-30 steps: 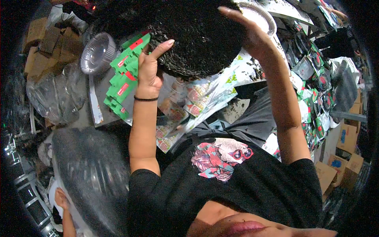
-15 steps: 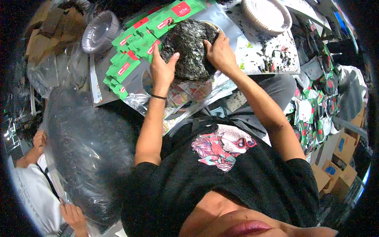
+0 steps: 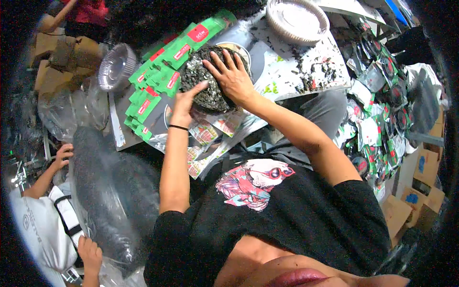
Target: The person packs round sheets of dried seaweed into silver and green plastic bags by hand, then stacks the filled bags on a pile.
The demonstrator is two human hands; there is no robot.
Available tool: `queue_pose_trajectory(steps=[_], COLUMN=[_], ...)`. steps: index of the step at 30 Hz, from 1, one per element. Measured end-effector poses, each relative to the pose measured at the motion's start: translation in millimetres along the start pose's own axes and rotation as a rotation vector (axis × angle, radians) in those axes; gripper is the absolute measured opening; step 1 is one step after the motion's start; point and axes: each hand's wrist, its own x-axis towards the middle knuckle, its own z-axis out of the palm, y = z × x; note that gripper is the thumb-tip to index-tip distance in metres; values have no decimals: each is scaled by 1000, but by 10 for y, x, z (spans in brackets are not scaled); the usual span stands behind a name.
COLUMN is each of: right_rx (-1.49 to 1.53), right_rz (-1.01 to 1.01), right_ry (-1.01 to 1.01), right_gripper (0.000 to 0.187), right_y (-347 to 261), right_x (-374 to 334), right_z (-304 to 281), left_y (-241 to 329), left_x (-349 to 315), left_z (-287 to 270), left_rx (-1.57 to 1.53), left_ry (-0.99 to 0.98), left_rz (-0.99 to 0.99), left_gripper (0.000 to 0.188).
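Note:
A dark, rough-textured round cake of dried seaweed (image 3: 215,101) lies tilted over the packages on the table in front of me. My left hand (image 3: 184,104) grips its lower left edge, thumb on top and the other fingers hidden beneath. Flat on its upper right side rests my right hand (image 3: 232,81), with the fingers spread. Green packets with red labels (image 3: 143,103) overlap in a row just left of the cake. Printed pouches (image 3: 204,133) show below it, near the table's front edge.
Round clear plastic trays stand at the table's left (image 3: 117,67) and back right (image 3: 274,24). Dark crumbs (image 3: 319,71) litter the right side. A big clear bag of dark material (image 3: 112,191) bulges at left, beside another person's hands (image 3: 90,253). Many packets (image 3: 370,136) are heaped at right.
The seaweed cake has shifted left and slightly down in the picture. My right hand has gone from holding its right edge to lying spread across its top; the left keeps its grip.

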Motion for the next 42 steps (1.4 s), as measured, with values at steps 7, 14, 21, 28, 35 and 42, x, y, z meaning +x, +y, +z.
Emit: queue_pose_trajectory(steps=[7, 14, 21, 28, 35, 42], right_rx=[569, 1467, 1662, 1596, 1543, 1468], right_rz=[339, 587, 1154, 1392, 1338, 1029], right_ry=[622, 10, 299, 561, 620, 44], right_gripper=[89, 73, 47, 43, 38, 69], right_y=[775, 1064, 1628, 1279, 1355, 1081], right_x=[-85, -171, -1295, -2275, -2452, -1782], right_z=[-187, -1142, -1597, -1700, -1887, -1502], left_y=[-5, 398, 156, -805, -506, -556], left_x=[27, 212, 110, 113, 250, 586], left_z=[132, 630, 1049, 780, 699, 582], left_rx=[342, 409, 223, 1846, 1402, 866], left_ry=[33, -341, -596, -58, -225, -240], left_rz=[750, 829, 526, 1378, 1075, 511], left_gripper=[70, 67, 75, 42, 19, 47])
